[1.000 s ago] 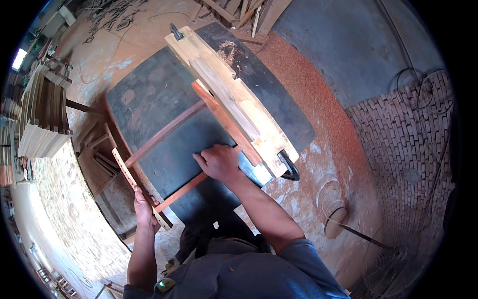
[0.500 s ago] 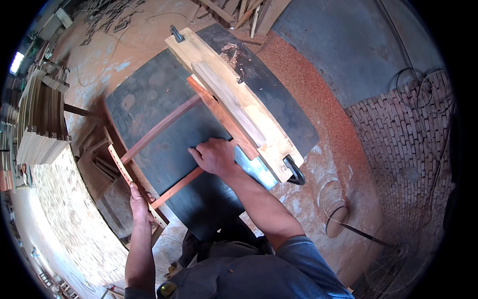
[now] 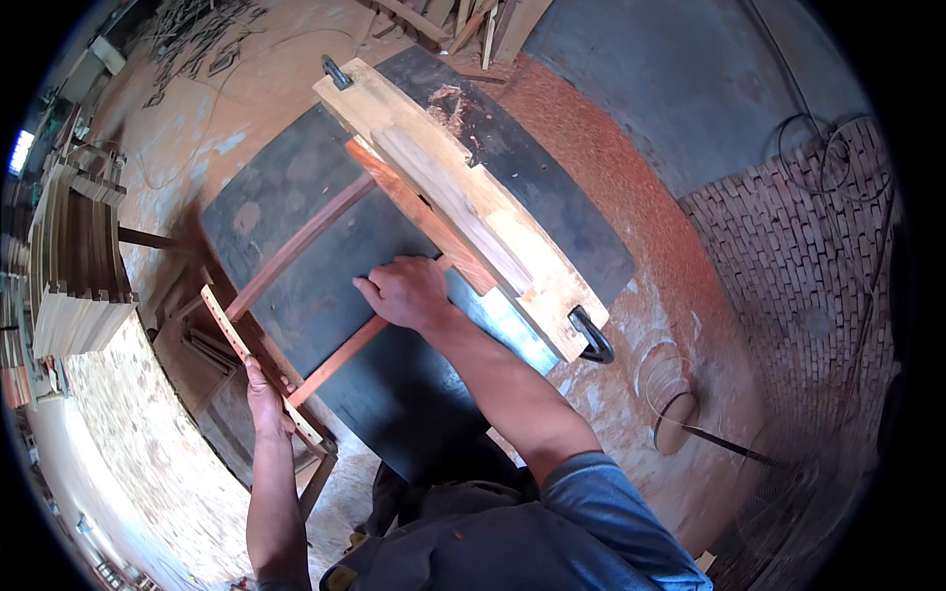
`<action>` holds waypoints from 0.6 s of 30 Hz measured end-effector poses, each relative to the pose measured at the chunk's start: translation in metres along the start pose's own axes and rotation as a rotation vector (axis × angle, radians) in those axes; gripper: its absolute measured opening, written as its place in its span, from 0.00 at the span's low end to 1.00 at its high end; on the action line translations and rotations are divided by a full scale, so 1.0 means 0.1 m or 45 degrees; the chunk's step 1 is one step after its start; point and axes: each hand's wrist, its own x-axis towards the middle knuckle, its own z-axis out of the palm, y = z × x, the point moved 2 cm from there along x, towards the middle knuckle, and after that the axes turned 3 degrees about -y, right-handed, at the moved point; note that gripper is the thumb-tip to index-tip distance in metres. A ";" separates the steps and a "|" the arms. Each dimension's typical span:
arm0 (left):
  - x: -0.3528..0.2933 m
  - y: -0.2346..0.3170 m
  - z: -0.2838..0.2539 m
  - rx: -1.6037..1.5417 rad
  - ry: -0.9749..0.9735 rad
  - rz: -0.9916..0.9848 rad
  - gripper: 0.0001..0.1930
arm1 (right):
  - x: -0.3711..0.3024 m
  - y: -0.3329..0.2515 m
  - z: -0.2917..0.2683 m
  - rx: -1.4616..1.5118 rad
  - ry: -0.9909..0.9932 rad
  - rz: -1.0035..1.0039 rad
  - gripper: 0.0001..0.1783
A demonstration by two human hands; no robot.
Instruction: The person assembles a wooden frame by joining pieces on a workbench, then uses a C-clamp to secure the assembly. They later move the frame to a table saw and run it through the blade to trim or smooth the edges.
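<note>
Gripping on both sides now, the person has the ladder-like reddish wooden frame (image 3: pixel 301 246) steady in the middle of the picture, laid across the dark, smooth surface (image 3: pixel 315 286). The left hand (image 3: pixel 266 399), lower left, is closed round the outer rail with a row of small holes (image 3: pixel 229 333), which sits out past the edge; the right hand (image 3: pixel 409 291), at centre, is curled over the lower crosspiece (image 3: pixel 340 360). Up and to the right, the plain inner rail (image 3: pixel 396 189) runs close alongside the pale, thick wooden beam (image 3: pixel 512 241), whether quite touching I cannot tell.

Here's the danger: uneven pull between those two hands could twist the frame askew and strain its joints. With the outer rail overhanging, a loosened left hand might let that side dip, and the inner rail could scrape the beam. A slackening black metal clamp (image 3: pixel 594 340) at lower right could let the beam creep.

And compare a second ago! The frame has slid toward the upper left along the beam, its lower inner corner farther from that clamp, baring more surface there. Both holds stay unchanged.
</note>
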 end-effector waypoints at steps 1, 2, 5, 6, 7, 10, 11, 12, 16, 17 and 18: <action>0.04 0.00 -0.01 -0.005 0.002 -0.024 0.27 | 0.03 0.00 0.01 0.003 -0.009 0.000 0.21; 0.08 0.00 -0.03 -0.010 0.007 -0.046 0.27 | 0.06 -0.01 0.02 0.008 -0.018 -0.004 0.21; 0.21 0.01 -0.09 -0.031 -0.036 -0.041 0.27 | 0.14 -0.02 0.02 -0.020 0.099 -0.041 0.20; 0.24 0.02 -0.09 -0.038 -0.061 -0.028 0.27 | 0.16 -0.02 0.04 -0.017 0.101 -0.040 0.20; 0.26 0.02 -0.08 -0.035 -0.048 -0.033 0.27 | 0.18 0.00 0.07 -0.014 0.103 -0.038 0.20; 0.27 0.12 -0.02 -0.034 -0.025 -0.030 0.27 | 0.26 0.00 0.10 -0.004 0.093 -0.030 0.20; 0.28 0.14 -0.01 -0.038 -0.030 -0.022 0.27 | 0.28 -0.01 0.10 -0.001 0.085 -0.026 0.20; 0.29 0.16 0.00 -0.042 -0.036 -0.013 0.27 | 0.30 -0.01 0.10 -0.002 0.079 -0.024 0.20; 0.40 0.18 -0.03 -0.040 0.005 -0.041 0.27 | 0.38 -0.01 0.14 -0.008 0.081 -0.017 0.21; 0.42 0.19 -0.03 -0.029 0.011 -0.036 0.27 | 0.40 -0.01 0.14 -0.011 0.089 -0.014 0.21; 0.45 0.19 -0.04 -0.017 0.017 -0.031 0.27 | 0.43 -0.01 0.14 -0.005 0.037 0.006 0.21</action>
